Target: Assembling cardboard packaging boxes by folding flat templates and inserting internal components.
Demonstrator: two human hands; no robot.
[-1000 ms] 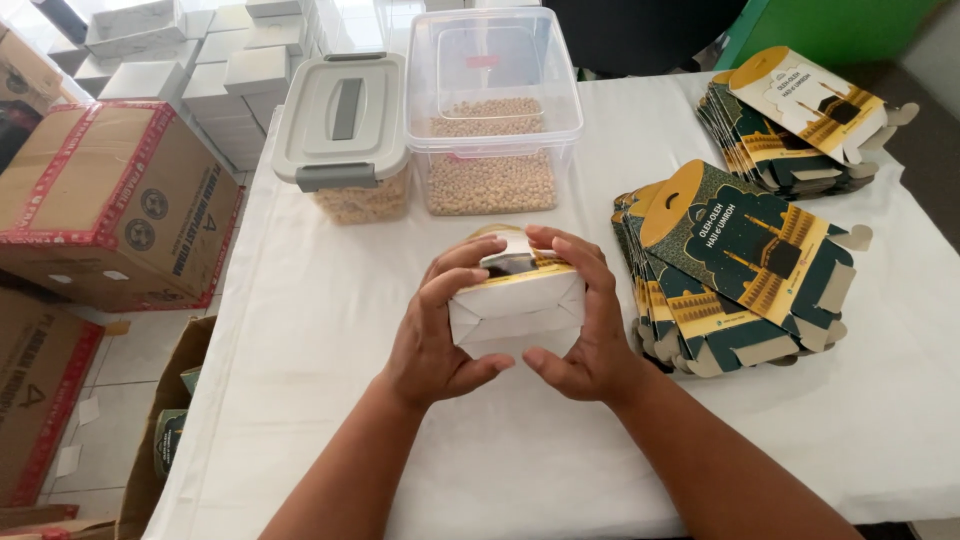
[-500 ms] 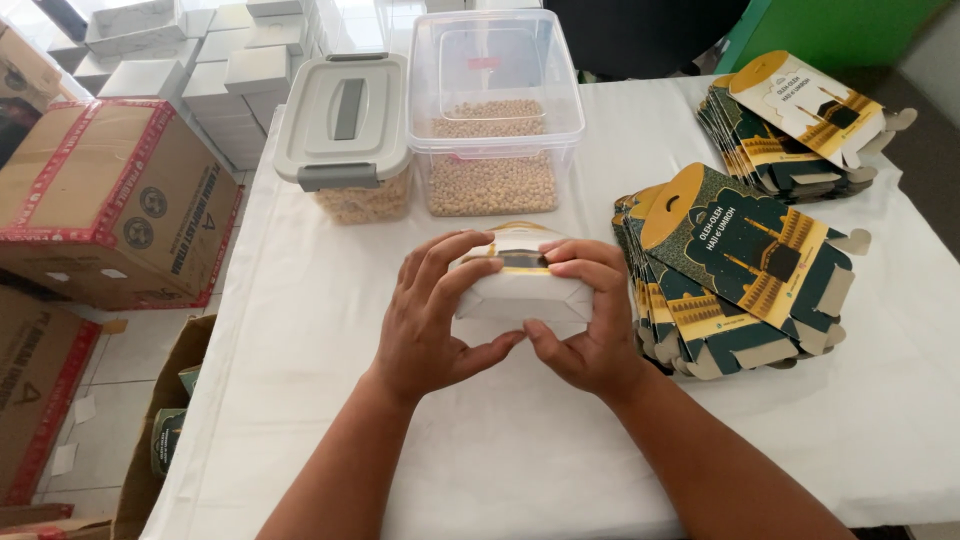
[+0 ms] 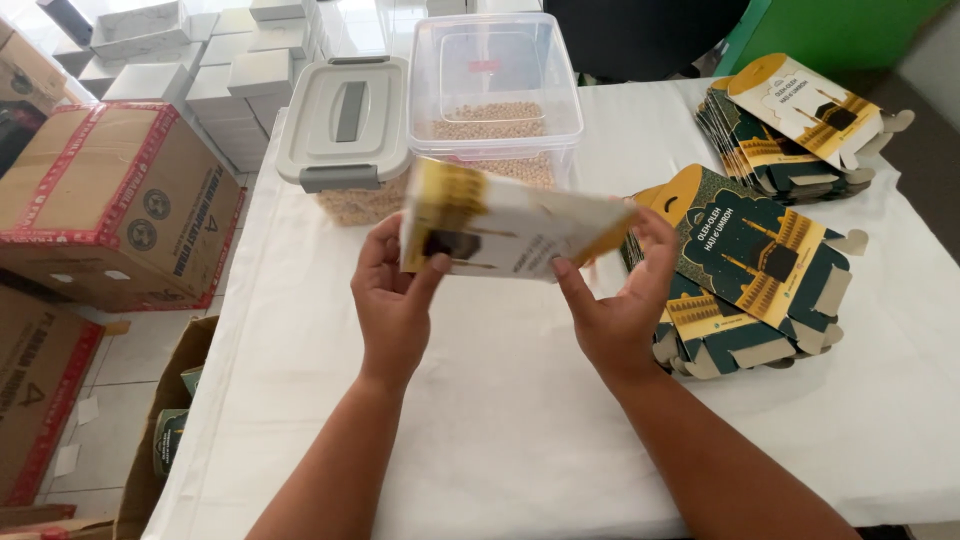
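A small white and gold cardboard box [image 3: 510, 225] is held lengthwise above the white-clothed table [image 3: 500, 420], blurred by motion. My left hand [image 3: 395, 300] grips its left end, thumb on the front face. My right hand [image 3: 620, 300] holds its right end from below and behind. Just right of my right hand lies a stack of flat, unfolded green and gold cartons [image 3: 750, 270].
Behind the box stand an open clear plastic tub [image 3: 495, 90] of beige grains and a grey-lidded container [image 3: 345, 125]. A second stack of flat cartons [image 3: 790, 125] lies far right. Brown cardboard boxes [image 3: 110, 210] and white boxes [image 3: 240, 80] sit on the floor left.
The box was upright and end-on between both hands near the table; now it is lifted and turned so its long face shows, with my hands spread to its ends.
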